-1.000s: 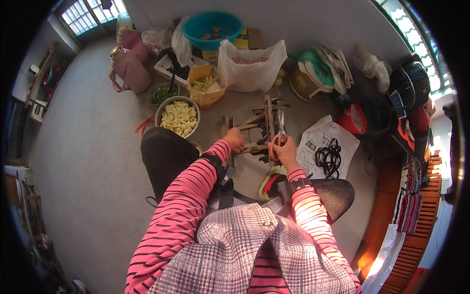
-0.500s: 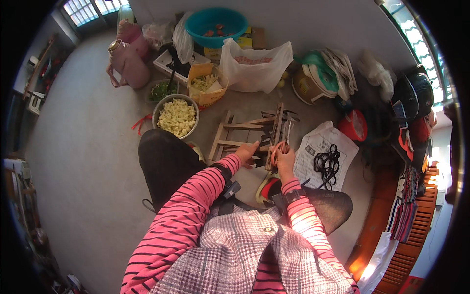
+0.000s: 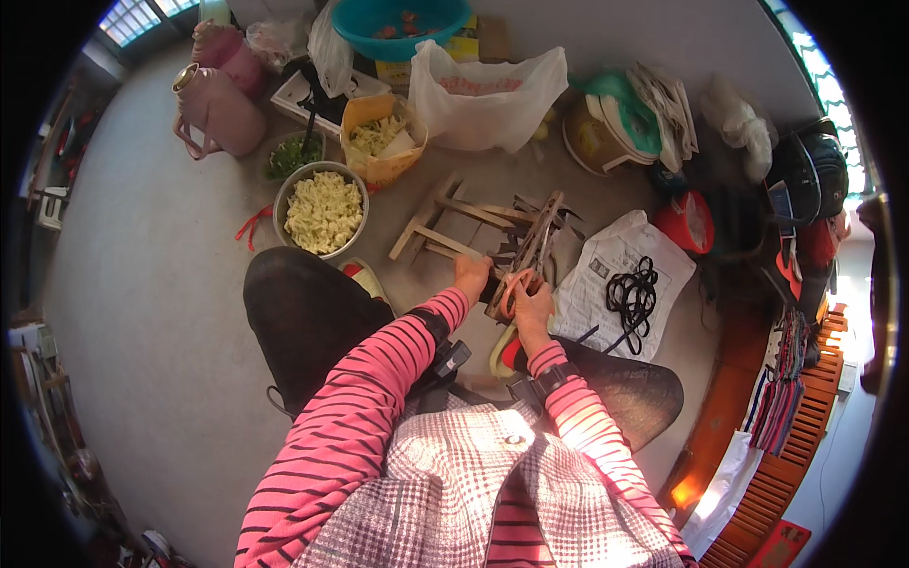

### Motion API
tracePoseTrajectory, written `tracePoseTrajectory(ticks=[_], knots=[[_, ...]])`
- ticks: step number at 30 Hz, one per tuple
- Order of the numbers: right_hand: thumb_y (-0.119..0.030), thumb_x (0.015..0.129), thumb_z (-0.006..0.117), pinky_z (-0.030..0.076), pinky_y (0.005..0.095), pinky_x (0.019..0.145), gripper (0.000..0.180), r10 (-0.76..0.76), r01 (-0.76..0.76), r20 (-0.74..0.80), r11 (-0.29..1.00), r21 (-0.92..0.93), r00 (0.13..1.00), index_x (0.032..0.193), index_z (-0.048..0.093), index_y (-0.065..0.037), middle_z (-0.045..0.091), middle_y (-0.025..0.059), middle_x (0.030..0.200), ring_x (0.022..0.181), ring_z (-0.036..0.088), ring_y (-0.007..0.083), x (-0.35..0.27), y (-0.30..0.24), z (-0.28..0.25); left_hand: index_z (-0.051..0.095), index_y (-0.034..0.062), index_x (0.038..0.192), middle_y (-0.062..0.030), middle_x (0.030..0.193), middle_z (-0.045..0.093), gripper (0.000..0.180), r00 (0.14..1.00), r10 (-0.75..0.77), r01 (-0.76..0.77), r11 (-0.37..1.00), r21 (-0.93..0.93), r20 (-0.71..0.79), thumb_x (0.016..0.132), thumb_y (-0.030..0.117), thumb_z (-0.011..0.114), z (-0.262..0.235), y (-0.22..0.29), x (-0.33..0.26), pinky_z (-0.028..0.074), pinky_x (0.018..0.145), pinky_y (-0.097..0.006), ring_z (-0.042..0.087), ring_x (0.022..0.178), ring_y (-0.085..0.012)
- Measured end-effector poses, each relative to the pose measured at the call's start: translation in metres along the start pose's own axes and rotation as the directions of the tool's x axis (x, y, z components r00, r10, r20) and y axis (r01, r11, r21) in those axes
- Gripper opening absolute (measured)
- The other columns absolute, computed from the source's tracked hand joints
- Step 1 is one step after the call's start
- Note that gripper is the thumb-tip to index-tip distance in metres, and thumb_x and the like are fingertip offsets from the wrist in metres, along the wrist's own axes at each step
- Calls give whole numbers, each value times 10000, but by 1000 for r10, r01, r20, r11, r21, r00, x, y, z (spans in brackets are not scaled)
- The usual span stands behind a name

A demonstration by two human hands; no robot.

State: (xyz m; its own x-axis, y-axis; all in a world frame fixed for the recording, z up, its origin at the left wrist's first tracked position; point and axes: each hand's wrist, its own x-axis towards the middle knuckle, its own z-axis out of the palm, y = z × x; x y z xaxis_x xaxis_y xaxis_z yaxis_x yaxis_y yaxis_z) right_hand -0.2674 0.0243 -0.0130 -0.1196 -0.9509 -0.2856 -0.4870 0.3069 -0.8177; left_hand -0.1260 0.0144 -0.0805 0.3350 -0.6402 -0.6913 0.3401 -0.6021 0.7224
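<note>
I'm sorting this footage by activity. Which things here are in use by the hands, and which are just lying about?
In use:
left hand on the wooden frame
right hand at the frame, with an orange loop

Lying about:
metal bowl of pale shreds
pink flask
white bag
teal basin
black bands on paper

wooden frame point(image 3: 478, 230) (slatted), lying on floor

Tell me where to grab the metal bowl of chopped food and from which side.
Grip the metal bowl by its bare rim, coming from above on the open floor side at the person's left. It sits upright and heaped full, so the rim is the only free part; an orange bag crowds its far right edge.
</note>
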Motion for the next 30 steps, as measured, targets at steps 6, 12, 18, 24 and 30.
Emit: tracePoseTrajectory(ticks=[6, 12, 18, 24, 30], knots=[[-534, 768, 782, 470, 356, 672, 604, -8, -3, 189, 998, 58, 982, 872, 547, 12, 548, 105, 783, 711, 548, 227, -9, 16, 9, 420, -157, 1176, -324, 1105, 596, 572, 962, 118, -77, 983, 169, -248, 819, 188, 703, -6, -16, -4, 483, 907, -438, 621, 1031, -417], [-468, 909, 669, 508, 384, 661, 535, 123, -88, 245, 985, -149, 962, 987, 581, 54, 620, 159, 844, 716, 636, 269, 2, 30, 0, 371, -200, 1203, -386, 1130, 584, 651, 974, 87, -39, 974, 223, -208, 810, 189, 714, -30, -3, -8, 476, 962, -442, 606, 1102, -466], [-349, 966, 605, 533, 370, 484, 358, 236, -231, 204, 972, -50, 950, 1081, 589, -11, 640, 122, 845, 622, 679, 268, 13, 65, -9, 446, -195, 1157, -394, 1124, 587, 604, 967, 115, -44, 954, 295, -226, 802, 203, 730, -32, 1, -14, 491, 946, -450, 614, 1088, -462], [-361, 975, 595, 515, 359, 394, 332, -74, 59, -74, 981, -186, 995, 1056, 625, -41, 642, 96, 793, 556, 680, 248, 36, 76, -14, 477, -208, 1138, -386, 1116, 599, 615, 966, 184, -109, 926, 363, -179, 789, 229, 733, -33, 13, -33, 505, 927, -455, 622, 1055, -470], [-352, 954, 651, 538, 349, 537, 386, -62, 98, -151, 964, 248, 987, 954, 575, 27, 648, 113, 718, 596, 682, 236, 17, -16, -57, 437, -230, 1150, -392, 1075, 609, 618, 952, 296, -244, 890, 385, -81, 821, 246, 652, -27, 42, -64, 504, 923, -462, 621, 1038, -482]])
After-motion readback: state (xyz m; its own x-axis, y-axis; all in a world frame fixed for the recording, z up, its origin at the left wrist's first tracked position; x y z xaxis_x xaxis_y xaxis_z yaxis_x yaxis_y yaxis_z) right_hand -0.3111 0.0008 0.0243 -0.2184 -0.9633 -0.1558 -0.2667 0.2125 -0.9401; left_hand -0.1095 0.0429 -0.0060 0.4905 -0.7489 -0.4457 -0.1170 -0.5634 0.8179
